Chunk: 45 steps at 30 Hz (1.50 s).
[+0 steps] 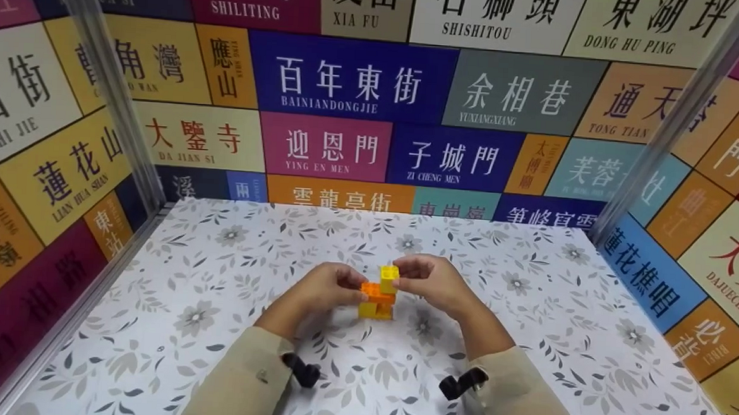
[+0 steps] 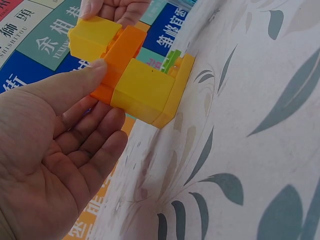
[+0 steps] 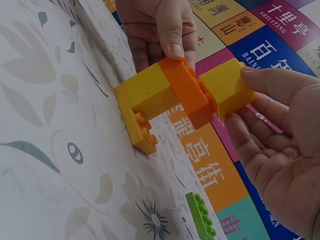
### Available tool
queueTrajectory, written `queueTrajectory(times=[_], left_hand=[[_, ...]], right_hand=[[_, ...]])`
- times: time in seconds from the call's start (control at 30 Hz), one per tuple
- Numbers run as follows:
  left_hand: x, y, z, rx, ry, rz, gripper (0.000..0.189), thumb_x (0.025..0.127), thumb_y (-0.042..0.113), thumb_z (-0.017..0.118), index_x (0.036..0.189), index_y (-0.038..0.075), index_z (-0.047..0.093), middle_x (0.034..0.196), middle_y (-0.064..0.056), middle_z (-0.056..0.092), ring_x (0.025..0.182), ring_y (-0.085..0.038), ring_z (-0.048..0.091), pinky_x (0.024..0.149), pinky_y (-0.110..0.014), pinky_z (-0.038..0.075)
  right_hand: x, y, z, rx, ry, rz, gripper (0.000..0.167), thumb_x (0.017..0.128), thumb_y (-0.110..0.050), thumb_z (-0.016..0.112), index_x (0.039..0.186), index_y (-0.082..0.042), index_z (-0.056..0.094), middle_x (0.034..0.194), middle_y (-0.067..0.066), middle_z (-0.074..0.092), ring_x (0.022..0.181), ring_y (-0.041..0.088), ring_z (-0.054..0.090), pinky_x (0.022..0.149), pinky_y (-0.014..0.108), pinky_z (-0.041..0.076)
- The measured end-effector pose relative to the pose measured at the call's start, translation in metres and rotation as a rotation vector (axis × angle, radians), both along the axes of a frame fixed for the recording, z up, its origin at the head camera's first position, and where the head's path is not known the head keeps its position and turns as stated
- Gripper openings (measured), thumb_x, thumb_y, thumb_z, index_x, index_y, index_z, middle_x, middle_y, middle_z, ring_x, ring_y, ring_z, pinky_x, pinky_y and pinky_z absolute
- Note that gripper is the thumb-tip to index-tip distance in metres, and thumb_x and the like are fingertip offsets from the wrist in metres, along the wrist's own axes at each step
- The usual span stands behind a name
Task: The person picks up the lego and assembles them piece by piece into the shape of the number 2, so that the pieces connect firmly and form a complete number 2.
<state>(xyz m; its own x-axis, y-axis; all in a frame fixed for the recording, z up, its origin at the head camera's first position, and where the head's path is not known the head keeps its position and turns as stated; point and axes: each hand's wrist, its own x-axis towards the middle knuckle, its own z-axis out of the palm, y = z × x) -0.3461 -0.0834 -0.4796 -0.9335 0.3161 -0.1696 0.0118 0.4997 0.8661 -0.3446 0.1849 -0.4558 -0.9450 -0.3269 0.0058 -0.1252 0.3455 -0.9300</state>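
Brick stack (image 1: 368,310), left hand (image 1: 324,287) at nine o'clock, pinching orange brick (image 1: 376,292), right hand (image 1: 436,282) at two o'clock, pinching top block (image 1: 388,278)

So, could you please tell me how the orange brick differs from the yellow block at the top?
Shape: the orange brick is longer and flatter; the top yellow block is shorter in length but taller.
Position: the orange brick is underneath; the top yellow block is above it.
Hold: the left hand pinches the orange brick, the right hand the top yellow block.
Both have studs on top.
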Motion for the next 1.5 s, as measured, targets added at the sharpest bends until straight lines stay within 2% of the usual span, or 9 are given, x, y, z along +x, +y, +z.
queueTrajectory(times=[0.13, 0.4, 0.73, 0.83, 1.07, 1.23, 1.5], left_hand=[[-0.0001, 0.0002, -0.0004, 0.005, 0.007, 0.000, 0.022, 0.091, 0.028, 0.087, 0.111, 0.024, 0.078, 0.110, 0.003, 0.077, 0.103, -0.018, 0.071, 0.100, -0.038, 0.058], [0.0005, 0.0011, 0.0028, -0.009, -0.048, 0.019, 0.021, 0.090, 0.028, 0.088, 0.109, 0.027, 0.078, 0.112, 0.005, 0.076, 0.106, -0.019, 0.070, 0.104, -0.040, 0.058], [0.0023, 0.0009, 0.0004, -0.002, -0.019, 0.015, 0.021, 0.090, 0.028, 0.087, 0.109, 0.027, 0.078, 0.111, 0.004, 0.076, 0.106, -0.018, 0.070, 0.104, -0.040, 0.057], [0.0021, 0.0009, 0.0012, -0.008, -0.024, 0.016, 0.021, 0.090, 0.030, 0.088, 0.108, 0.027, 0.078, 0.111, 0.005, 0.076, 0.106, -0.018, 0.070, 0.103, -0.040, 0.057], [0.0008, 0.0009, 0.0008, 0.012, 0.012, -0.008, 0.022, 0.090, 0.026, 0.088, 0.110, 0.023, 0.079, 0.109, 0.003, 0.078, 0.104, -0.017, 0.072, 0.104, -0.040, 0.057], [0.0008, 0.0014, 0.0012, 0.009, -0.004, -0.001, 0.022, 0.090, 0.027, 0.088, 0.109, 0.024, 0.078, 0.109, 0.003, 0.077, 0.104, -0.018, 0.071, 0.103, -0.040, 0.057], [0.0003, 0.0005, -0.0013, 0.012, 0.029, -0.015, 0.022, 0.090, 0.027, 0.087, 0.110, 0.021, 0.079, 0.109, 0.002, 0.077, 0.102, -0.017, 0.070, 0.099, -0.037, 0.058]], right_hand=[[0.0006, 0.0000, 0.0003, -0.010, 0.011, 0.018, 0.041, 0.092, -0.023, 0.086, 0.129, -0.010, 0.075, 0.120, 0.010, 0.078, 0.106, 0.019, 0.072, 0.092, 0.027, 0.062], [-0.0008, 0.0005, -0.0019, -0.004, 0.000, 0.029, 0.040, 0.092, -0.023, 0.086, 0.128, -0.010, 0.075, 0.120, 0.010, 0.078, 0.105, 0.018, 0.073, 0.093, 0.028, 0.062], [-0.0001, 0.0003, -0.0018, 0.053, 0.008, -0.024, 0.033, 0.094, -0.036, 0.084, 0.121, -0.019, 0.079, 0.118, 0.001, 0.079, 0.103, 0.018, 0.070, 0.094, 0.030, 0.059], [0.0001, 0.0002, -0.0015, 0.055, 0.013, -0.023, 0.033, 0.094, -0.036, 0.084, 0.121, -0.018, 0.079, 0.117, 0.001, 0.079, 0.102, 0.018, 0.070, 0.093, 0.029, 0.059], [0.0007, 0.0010, -0.0015, 0.065, 0.007, -0.019, 0.034, 0.095, -0.034, 0.083, 0.123, -0.015, 0.078, 0.117, 0.004, 0.079, 0.103, 0.016, 0.071, 0.094, 0.030, 0.059], [0.0005, 0.0013, -0.0020, 0.071, 0.004, -0.028, 0.035, 0.095, -0.034, 0.083, 0.123, -0.014, 0.078, 0.118, 0.004, 0.079, 0.103, 0.015, 0.071, 0.095, 0.031, 0.059], [0.0007, 0.0010, -0.0009, 0.074, -0.001, -0.018, 0.032, 0.094, -0.030, 0.084, 0.121, -0.014, 0.079, 0.116, 0.005, 0.079, 0.103, 0.017, 0.071, 0.095, 0.031, 0.060]])
